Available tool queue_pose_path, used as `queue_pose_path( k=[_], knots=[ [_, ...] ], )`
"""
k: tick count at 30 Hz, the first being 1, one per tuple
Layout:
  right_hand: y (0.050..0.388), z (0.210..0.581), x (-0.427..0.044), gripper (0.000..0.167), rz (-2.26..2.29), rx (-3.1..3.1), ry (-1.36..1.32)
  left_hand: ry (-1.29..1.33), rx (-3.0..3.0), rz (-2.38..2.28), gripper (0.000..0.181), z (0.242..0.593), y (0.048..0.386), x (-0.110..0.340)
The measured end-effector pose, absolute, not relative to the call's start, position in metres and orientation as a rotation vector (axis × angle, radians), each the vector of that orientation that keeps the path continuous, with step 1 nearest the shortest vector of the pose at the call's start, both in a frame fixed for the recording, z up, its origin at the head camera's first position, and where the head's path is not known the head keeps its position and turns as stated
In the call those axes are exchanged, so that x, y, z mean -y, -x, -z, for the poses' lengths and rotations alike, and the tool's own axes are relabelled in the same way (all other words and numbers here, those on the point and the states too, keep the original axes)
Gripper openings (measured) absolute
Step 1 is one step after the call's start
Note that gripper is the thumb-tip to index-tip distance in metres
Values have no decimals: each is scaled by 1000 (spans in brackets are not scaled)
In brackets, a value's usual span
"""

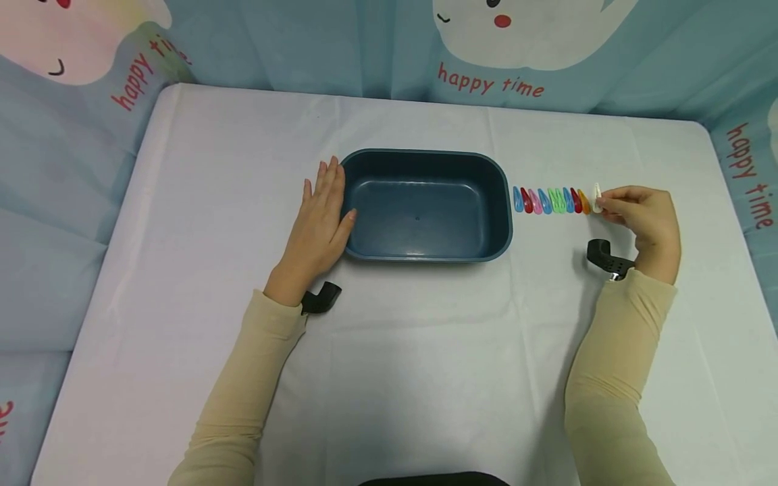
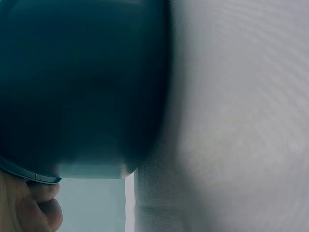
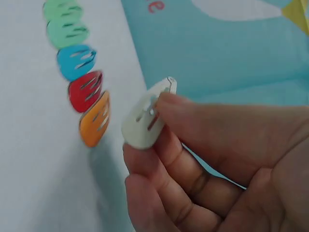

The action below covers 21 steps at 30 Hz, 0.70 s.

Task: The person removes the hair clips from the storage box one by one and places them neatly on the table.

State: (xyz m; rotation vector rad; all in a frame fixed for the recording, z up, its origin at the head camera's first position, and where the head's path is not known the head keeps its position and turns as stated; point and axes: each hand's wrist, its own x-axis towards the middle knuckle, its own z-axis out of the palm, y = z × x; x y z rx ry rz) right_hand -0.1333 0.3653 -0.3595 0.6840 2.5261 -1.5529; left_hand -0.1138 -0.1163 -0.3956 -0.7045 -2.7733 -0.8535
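Note:
A white snap hair clip (image 3: 145, 116) is pinched between the thumb and fingers of my right hand (image 1: 643, 214), at the right end of a row of clips. The row holds several snap clips in blue, red, pink, green and orange; the orange clip (image 3: 94, 119) lies nearest to the white one. Straight-fingered, my left hand (image 1: 317, 226) rests against the left side of a dark blue rectangular basin (image 1: 419, 260). In the left wrist view the basin wall (image 2: 82, 87) fills much of the frame, and only part of the hand shows below its rim.
The basin stands on a white cloth-covered table (image 1: 413, 371), just left of the clip row. Blue curtains (image 1: 316, 47) with cartoon prints hang behind the table and at its sides. A black object (image 1: 434, 480) shows at the bottom edge.

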Motion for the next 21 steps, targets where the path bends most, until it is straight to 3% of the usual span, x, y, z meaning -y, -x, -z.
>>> queue_pose_path(
  k=[10, 13, 17, 21],
  knots=[
    [141, 372, -366, 31, 1422, -2575, -767, 686, 2787, 851, 64, 395, 113, 117],
    [143, 374, -364, 28, 1330, -2610, -822, 679, 2794, 857, 64, 396, 114, 116],
    [145, 382, -368, 9, 1187, -2649, -858, 671, 2815, 865, 65, 397, 114, 116],
    [148, 408, -388, 14, 1092, -2678, -862, 661, 2847, 932, 76, 399, 113, 117]
  ],
)
